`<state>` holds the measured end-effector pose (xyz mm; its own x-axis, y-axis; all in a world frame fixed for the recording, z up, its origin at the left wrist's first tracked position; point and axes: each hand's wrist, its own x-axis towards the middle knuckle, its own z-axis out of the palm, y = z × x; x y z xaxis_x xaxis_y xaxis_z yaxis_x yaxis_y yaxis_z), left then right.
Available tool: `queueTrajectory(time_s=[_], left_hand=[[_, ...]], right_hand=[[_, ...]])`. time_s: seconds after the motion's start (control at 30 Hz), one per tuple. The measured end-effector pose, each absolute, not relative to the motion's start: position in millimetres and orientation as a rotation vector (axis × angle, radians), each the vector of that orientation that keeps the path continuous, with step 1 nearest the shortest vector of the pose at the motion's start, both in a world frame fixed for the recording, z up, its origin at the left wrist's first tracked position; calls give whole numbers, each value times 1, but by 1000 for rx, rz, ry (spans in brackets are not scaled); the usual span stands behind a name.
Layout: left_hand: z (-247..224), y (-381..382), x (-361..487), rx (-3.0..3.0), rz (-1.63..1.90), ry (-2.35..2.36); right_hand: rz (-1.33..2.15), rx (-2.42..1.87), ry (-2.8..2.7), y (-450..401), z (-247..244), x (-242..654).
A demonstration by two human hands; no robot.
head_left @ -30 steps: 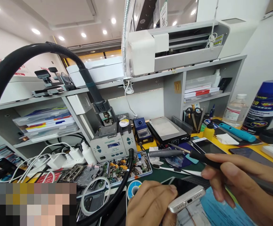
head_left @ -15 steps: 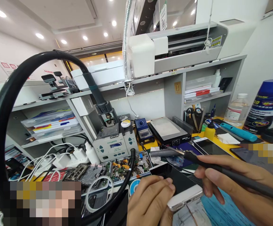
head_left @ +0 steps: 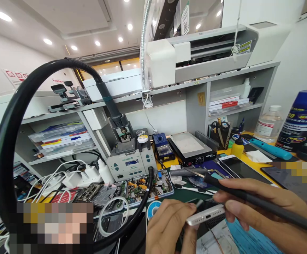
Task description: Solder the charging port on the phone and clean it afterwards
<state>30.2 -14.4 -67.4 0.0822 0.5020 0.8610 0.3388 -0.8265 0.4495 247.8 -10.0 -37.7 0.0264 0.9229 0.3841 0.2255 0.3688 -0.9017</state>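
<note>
A silver-edged phone is tilted so that its bottom edge, with the port and speaker holes, faces the camera. My left hand grips its left side, the thumb below and the fingers over the top. My right hand is closed around a black pen-like tool with a thin metal tip pointing left, above the phone. Fingers of my right hand are close to the phone's right end; whether they touch it is unclear. Below the phone lies a thin copper-coloured wire on a marbled sheet.
A thick black hose arches on the left to a grey rework station. Circuit boards fill a tray. Behind are a flat heating plate and yellow bottle. A white phone lies at right.
The phone has tilted, so its dark screen no longer shows and its bottom edge faces me more. My right hand has moved slightly left and down with the tool. The view has shifted a little.
</note>
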Motion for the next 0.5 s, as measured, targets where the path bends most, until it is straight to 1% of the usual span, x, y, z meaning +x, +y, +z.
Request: queueTrajectory(time_s=[0.3, 0.4, 0.5], left_hand=[[-65, -23, 30, 1946, 1629, 1163], [-70, -27, 32, 1783, 1604, 1328], [-75, -29, 37, 1696, 1629, 1382]], right_hand=[[866, -1100, -1479, -9, -42, 245], [895, -1053, -1499, -9, -40, 240], [892, -1036, -1467, -9, -36, 234]])
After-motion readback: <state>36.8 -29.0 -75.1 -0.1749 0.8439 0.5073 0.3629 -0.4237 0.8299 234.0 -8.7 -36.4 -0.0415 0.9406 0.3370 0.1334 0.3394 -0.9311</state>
